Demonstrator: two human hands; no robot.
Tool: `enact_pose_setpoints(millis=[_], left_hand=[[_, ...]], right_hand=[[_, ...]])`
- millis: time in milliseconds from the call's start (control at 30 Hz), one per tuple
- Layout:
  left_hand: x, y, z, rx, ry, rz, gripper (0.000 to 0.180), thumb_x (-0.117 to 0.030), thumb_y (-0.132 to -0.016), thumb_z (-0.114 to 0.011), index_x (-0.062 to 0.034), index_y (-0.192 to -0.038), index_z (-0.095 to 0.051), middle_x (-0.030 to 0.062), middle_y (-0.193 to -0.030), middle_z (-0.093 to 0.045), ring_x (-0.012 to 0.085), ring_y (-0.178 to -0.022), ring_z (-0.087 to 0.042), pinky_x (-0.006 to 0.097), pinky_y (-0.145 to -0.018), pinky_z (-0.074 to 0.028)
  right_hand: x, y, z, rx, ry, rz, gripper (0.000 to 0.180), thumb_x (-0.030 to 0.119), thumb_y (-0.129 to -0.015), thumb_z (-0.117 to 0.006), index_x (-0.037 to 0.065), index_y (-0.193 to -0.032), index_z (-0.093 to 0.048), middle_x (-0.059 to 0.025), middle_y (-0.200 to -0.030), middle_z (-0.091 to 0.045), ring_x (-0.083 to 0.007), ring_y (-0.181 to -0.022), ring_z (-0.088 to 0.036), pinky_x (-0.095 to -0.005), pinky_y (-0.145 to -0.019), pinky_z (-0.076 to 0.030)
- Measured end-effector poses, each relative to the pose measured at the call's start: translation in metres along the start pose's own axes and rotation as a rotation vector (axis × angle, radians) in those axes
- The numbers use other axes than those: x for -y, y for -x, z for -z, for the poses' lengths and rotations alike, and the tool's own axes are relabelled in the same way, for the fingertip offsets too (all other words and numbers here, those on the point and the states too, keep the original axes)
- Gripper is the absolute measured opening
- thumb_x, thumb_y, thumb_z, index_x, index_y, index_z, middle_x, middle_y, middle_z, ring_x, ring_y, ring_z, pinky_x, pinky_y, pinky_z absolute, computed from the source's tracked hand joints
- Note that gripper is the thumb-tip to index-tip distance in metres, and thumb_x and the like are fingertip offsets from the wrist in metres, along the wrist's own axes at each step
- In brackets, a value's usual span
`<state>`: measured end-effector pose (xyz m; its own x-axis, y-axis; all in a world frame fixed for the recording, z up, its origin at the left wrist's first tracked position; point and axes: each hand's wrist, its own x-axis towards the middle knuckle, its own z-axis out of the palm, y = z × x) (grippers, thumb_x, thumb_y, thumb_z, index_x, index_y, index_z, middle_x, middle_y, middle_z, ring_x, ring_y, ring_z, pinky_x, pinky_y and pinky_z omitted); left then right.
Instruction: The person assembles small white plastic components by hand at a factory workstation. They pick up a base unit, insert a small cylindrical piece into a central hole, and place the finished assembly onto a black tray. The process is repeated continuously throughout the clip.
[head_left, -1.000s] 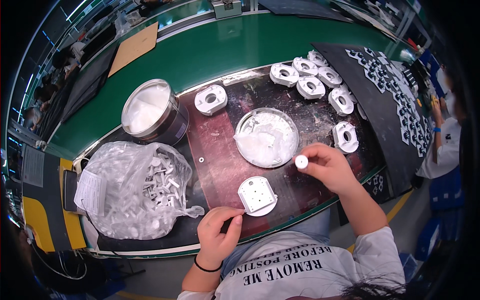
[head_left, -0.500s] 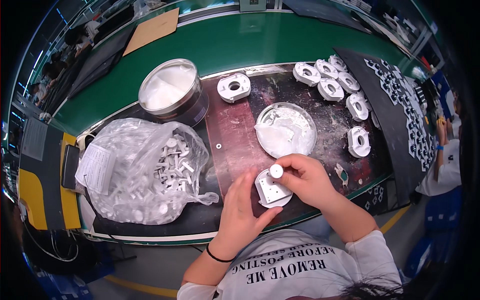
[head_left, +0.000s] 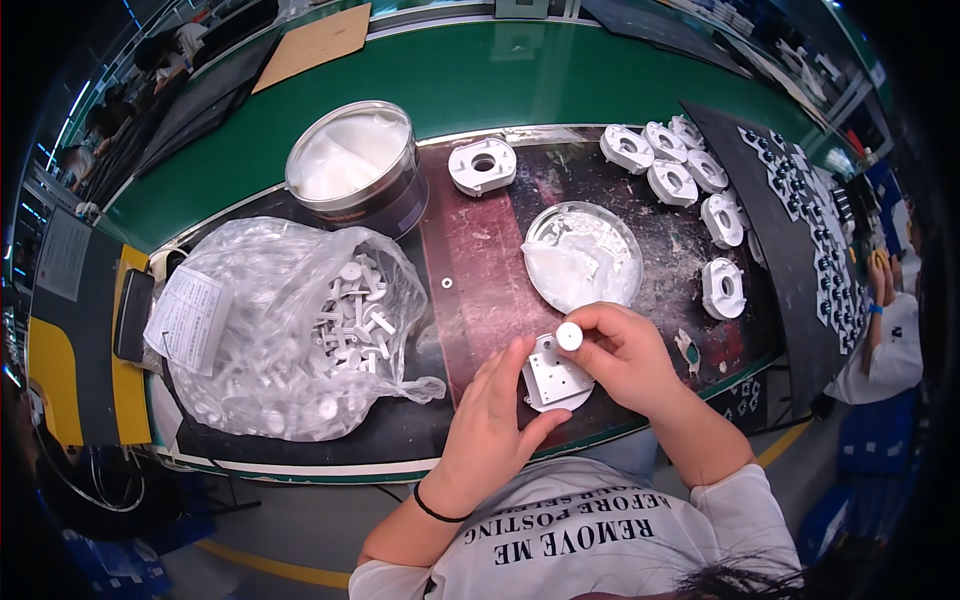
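Observation:
Between the thumb and fingers of my right hand [head_left: 625, 360] is a white round-headed plastic pin [head_left: 569, 336], its disc-shaped head facing up; the stem is hidden. Directly below it lies a white plastic housing [head_left: 560, 382] with a flat plate, small holes and one larger opening near its far end. My left hand [head_left: 492, 405] steadies this housing from the left, fingers along its far left side and thumb at its near edge. More white pins [head_left: 355, 315] of this kind fill a clear plastic bag [head_left: 270, 390] on the left.
A round metal dish [head_left: 630, 235] with a whitish film or grease lies beyond my hands. Behind the bag stands a large tin [head_left: 400, 190] of white material. Several white housings [head_left: 672, 183] sit at right beside a black board [head_left: 735, 190]. A small white ring [head_left: 447, 283] lies mid-table. A co-worker's hand [head_left: 880, 280] shows far right.
My right hand has shifted the pin slightly right and away from the housing's far end, so the larger opening now shows. My left hand stays at the housing. The view has shifted slightly.

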<state>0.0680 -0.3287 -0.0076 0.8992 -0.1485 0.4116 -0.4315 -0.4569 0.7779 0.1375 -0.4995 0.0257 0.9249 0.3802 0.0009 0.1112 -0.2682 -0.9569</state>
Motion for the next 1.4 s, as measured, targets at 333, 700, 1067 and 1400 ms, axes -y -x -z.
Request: enact_pose_setpoints(millis=[333,700,1067,1400], left_hand=[[0.0,0.0,0.0,0.032,0.01,0.024,0.09,-0.016,-0.072,-0.077,-0.0006,-0.14,-0.021,0.0226,-0.129,-0.048,0.0409,-0.113,-0.051,0.047,-0.099,-0.039],[-0.013,-0.01,0.007,0.044,-0.092,0.055,0.096,-0.021,-0.068,-0.08,0.0005,-0.141,-0.021,0.0232,-0.124,-0.051,0.0405,-0.109,-0.052,0.043,-0.094,-0.042],[-0.028,-0.168,0.027,-0.048,-0.212,-0.058,0.092,-0.017,-0.065,-0.081,0.0026,-0.138,-0.027,0.026,-0.116,-0.054,0.0392,-0.104,-0.056,0.041,-0.089,-0.046],[0.136,-0.308,0.004,-0.166,-0.405,0.308,0.094,-0.025,-0.067,-0.078,0.0061,-0.138,-0.025,0.0278,-0.118,-0.055,0.0378,-0.109,-0.056,0.038,-0.094,-0.044]], right_hand=[[0.001,-0.001,0.003,0.023,0.186,0.116,0.021,0.008,-0.082,-0.064,0.001,-0.102,-0.063,-0.0086,-0.09,-0.062,-0.0101,-0.068,-0.058,-0.0252,-0.062,-0.048],[-0.024,0.054,0.046,-0.327,0.105,0.099,0.033,-0.006,-0.076,-0.06,-0.001,-0.109,-0.061,-0.0074,-0.097,-0.062,-0.0037,-0.065,-0.049,-0.0177,-0.057,-0.041],[-0.064,0.068,0.083,-0.422,0.023,0.166,0.018,0.0,-0.077,-0.061,0.001,-0.094,-0.065,-0.0052,-0.088,-0.061,-0.0064,-0.065,-0.05,-0.0185,-0.055,-0.037],[-0.056,0.069,0.093,-0.352,0.025,0.256,0.013,0.004,-0.079,-0.063,0.002,-0.09,-0.068,-0.0064,-0.08,-0.062,-0.0098,-0.062,-0.053,-0.0213,-0.054,-0.04]])
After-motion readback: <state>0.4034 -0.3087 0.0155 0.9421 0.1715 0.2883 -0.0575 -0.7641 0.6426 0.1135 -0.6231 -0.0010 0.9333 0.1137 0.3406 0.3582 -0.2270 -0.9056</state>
